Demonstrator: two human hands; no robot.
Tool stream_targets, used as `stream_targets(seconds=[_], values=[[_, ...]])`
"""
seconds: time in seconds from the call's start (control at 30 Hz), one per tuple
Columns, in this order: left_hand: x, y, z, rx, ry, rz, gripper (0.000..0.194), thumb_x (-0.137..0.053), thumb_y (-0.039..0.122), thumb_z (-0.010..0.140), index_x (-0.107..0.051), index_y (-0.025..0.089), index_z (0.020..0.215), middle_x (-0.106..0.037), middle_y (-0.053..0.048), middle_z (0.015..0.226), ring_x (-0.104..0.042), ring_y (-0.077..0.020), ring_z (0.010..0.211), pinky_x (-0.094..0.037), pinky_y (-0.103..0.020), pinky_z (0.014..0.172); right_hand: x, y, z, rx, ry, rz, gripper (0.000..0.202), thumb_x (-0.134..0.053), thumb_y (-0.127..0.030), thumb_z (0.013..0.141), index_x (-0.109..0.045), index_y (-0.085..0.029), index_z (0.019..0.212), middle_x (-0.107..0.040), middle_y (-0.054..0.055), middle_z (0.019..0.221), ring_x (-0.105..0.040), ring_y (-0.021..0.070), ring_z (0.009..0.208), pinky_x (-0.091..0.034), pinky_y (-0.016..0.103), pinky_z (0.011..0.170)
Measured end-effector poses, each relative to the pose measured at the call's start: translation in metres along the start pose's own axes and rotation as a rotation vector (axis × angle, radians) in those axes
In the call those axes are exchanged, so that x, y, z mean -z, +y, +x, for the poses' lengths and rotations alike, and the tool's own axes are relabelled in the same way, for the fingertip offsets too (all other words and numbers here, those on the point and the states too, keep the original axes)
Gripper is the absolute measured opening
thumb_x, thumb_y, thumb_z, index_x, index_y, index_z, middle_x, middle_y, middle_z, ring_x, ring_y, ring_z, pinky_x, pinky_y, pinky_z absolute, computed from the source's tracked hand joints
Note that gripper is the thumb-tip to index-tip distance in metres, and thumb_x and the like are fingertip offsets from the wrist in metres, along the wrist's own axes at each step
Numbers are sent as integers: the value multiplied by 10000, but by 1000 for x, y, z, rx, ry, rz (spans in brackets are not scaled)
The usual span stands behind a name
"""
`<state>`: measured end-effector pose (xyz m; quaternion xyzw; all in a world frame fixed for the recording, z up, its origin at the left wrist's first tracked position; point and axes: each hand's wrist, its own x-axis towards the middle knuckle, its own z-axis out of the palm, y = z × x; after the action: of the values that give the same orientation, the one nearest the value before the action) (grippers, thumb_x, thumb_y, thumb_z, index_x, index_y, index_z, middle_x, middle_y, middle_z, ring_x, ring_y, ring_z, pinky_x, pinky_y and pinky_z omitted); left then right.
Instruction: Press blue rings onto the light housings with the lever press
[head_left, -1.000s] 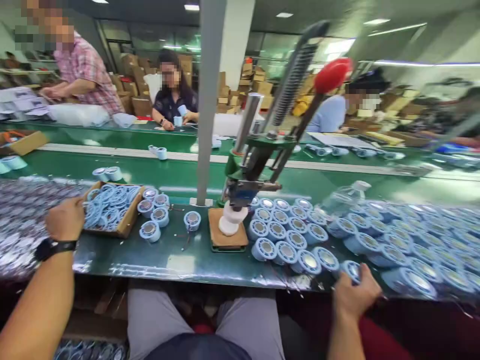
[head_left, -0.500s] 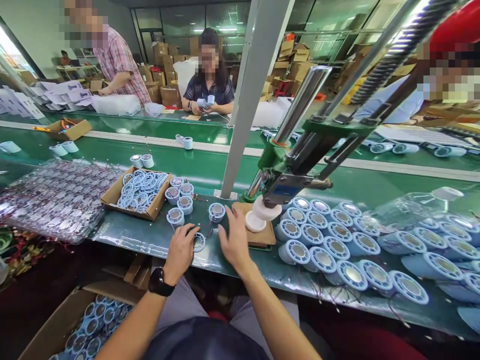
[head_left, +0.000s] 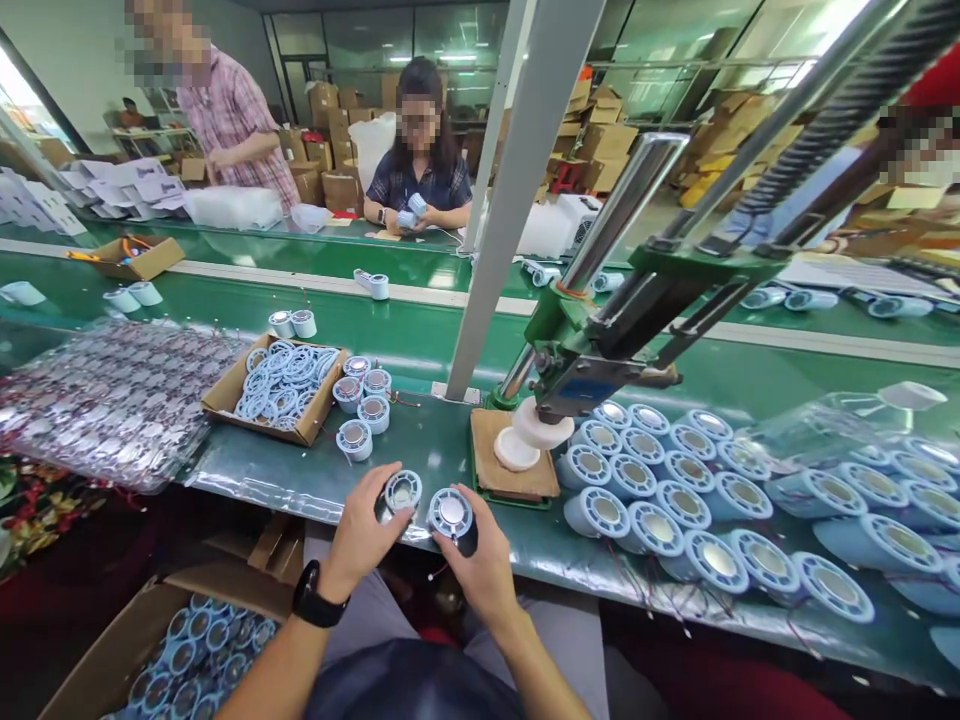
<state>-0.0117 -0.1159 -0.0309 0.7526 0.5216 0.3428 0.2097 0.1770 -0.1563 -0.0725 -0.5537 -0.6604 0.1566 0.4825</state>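
Observation:
My left hand (head_left: 367, 525) is closed on a light-blue ring (head_left: 403, 488), its thumb and fingers at the ring's sides. A short light-blue cylinder with a silver disc in its top (head_left: 451, 510) is gripped by my right hand (head_left: 480, 550), with a thin wire dangling below. The two parts are held side by side, slightly apart, over the bench's front edge. Right of them stands a green press (head_left: 585, 370), its white round head (head_left: 544, 425) above a white round seat (head_left: 516, 449) on a brown board.
Several like cylinders (head_left: 354, 440) stand left of the press, and many more (head_left: 651, 528) fill the right side. A cardboard box of blue rings (head_left: 307, 432) sits left, beside wired parts on plastic (head_left: 112, 400). Two people work across the green bench (head_left: 315, 480).
My right hand has drawn the cylinder back from beside the press toward me. My left hand has lifted the ring off the bench, bringing it close to the cylinder.

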Motion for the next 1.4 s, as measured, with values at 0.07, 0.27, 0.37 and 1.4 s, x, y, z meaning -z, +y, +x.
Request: stream_targets(seconds=[0.07,0.27,0.37,1.4], values=[[3,16,3,-75,-92,-83,543,-623,239,859,-482,214,1383,-591,-110,1345,-574,-260,1220,-487,-437,1045,-2,0,-5,-33,20,11,542,-614,-235,848,-475,-170,1368,-618,125,1279,-630,242,1163,-561,373,968],[-7,51,13,-185,-211,-5,615,-594,129,808,-472,211,1405,-596,-107,1343,-548,-287,1244,-469,-497,1071,-10,1,3,-46,81,73,622,-569,-177,793,-453,-176,1404,-633,117,1269,-669,226,1103,-594,331,899],[-9,51,16,-166,-207,-6,620,-591,128,802,-466,199,1405,-583,-110,1360,-535,-284,1258,-473,-487,1072,-11,2,2,-23,97,66,628,-591,-196,807,-444,-171,1417,-631,126,1273,-668,232,1107,-595,337,898],[-39,32,-9,-7,-162,-263,568,-474,206,917,-342,211,1469,-434,-131,1489,-401,-255,1397,-351,-487,1169,-8,0,-1,99,-86,-141,741,-448,-61,852,-256,-175,1559,-484,171,1433,-512,267,1316,-513,457,1050]])
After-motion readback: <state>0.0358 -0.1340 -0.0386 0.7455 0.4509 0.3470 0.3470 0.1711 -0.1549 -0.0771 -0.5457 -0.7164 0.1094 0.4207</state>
